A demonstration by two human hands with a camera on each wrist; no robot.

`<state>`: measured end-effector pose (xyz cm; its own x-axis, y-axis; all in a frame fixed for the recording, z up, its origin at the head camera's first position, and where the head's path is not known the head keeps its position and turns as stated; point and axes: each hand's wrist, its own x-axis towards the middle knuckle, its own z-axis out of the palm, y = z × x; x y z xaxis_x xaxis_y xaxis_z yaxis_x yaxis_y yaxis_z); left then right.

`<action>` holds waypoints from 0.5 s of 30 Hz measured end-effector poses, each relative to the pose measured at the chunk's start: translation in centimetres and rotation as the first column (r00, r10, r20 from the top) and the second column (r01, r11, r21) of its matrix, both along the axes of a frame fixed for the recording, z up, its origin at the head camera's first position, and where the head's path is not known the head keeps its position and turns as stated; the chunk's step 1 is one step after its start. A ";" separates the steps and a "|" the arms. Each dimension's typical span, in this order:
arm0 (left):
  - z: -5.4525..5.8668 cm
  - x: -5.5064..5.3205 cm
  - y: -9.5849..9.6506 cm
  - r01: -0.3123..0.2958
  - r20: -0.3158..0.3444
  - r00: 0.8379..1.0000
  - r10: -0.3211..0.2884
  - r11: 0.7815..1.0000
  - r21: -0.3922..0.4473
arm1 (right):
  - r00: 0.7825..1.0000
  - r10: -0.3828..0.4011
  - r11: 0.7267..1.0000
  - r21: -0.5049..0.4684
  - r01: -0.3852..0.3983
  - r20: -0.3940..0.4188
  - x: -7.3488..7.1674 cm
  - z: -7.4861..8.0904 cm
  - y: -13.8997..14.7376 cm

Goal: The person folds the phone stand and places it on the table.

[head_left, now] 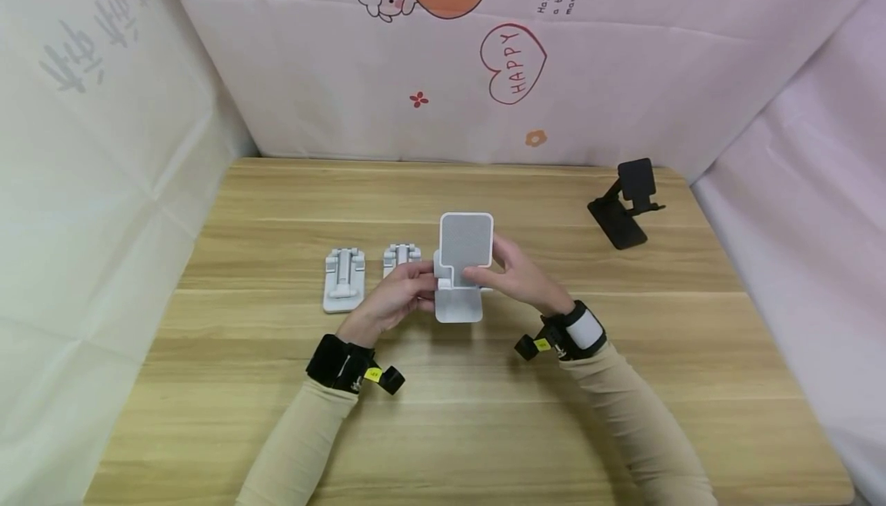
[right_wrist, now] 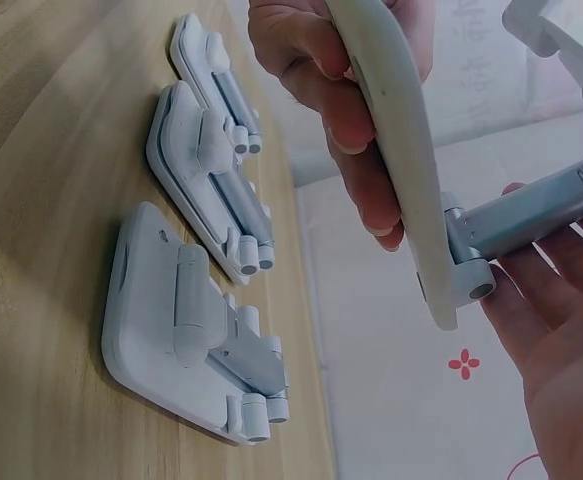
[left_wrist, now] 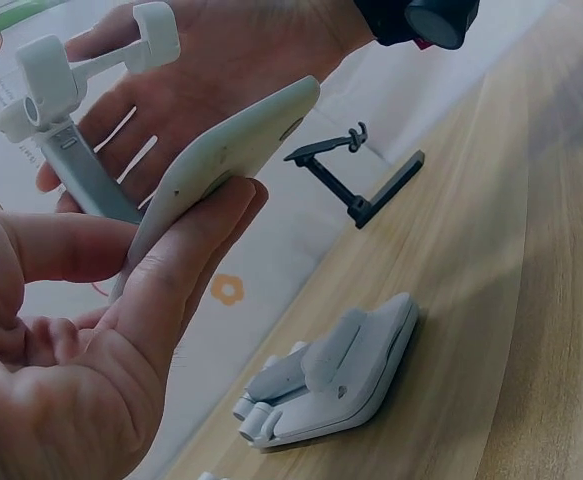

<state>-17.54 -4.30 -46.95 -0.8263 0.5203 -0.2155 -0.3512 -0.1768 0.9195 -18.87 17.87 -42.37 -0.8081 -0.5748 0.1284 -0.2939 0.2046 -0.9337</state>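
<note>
Both hands hold a white phone stand [head_left: 467, 241] above the table, its grey-padded plate raised and its arm folded out. My left hand [head_left: 398, 298] pinches the stand's base [left_wrist: 236, 135] between thumb and fingers. On the other side, my right hand [head_left: 522, 275] lays its thumb on the front of the padded plate, with its fingers behind. In the right wrist view those fingers lie along the grey metal arm [right_wrist: 541, 210]. Folded white phone stands lie beside the left hand: one at the left [head_left: 344, 281], another [head_left: 400, 256] partly covered by that hand.
A black phone stand [head_left: 623, 202] stands unfolded at the table's back right. Three folded white stands show in a row in the right wrist view, the nearest [right_wrist: 161, 310] lying flat. A printed cloth [head_left: 311, 75] hangs behind the wooden table [head_left: 443, 429].
</note>
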 end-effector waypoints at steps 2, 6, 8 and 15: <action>-0.1 0.0 0.0 0.002 -0.005 1.000 -0.002 1.000 -0.007 | 1.000 -0.007 1.000 0.006 0.007 0.001 0.0 0.0 0.0; -0.1 0.0 0.1 0.011 -0.010 1.000 -0.011 1.000 -0.012 | 1.000 -0.011 1.000 0.014 0.011 0.001 -0.1 -0.2 0.1; 0.0 0.0 0.1 0.019 -0.014 1.000 -0.019 1.000 -0.015 | 1.000 -0.010 1.000 0.017 0.010 0.002 -0.1 -0.3 0.2; 0.0 0.0 0.2 0.030 -0.025 0.999 -0.030 0.999 -0.026 | 1.000 0.000 1.000 0.007 0.000 -0.015 -0.3 -0.4 0.3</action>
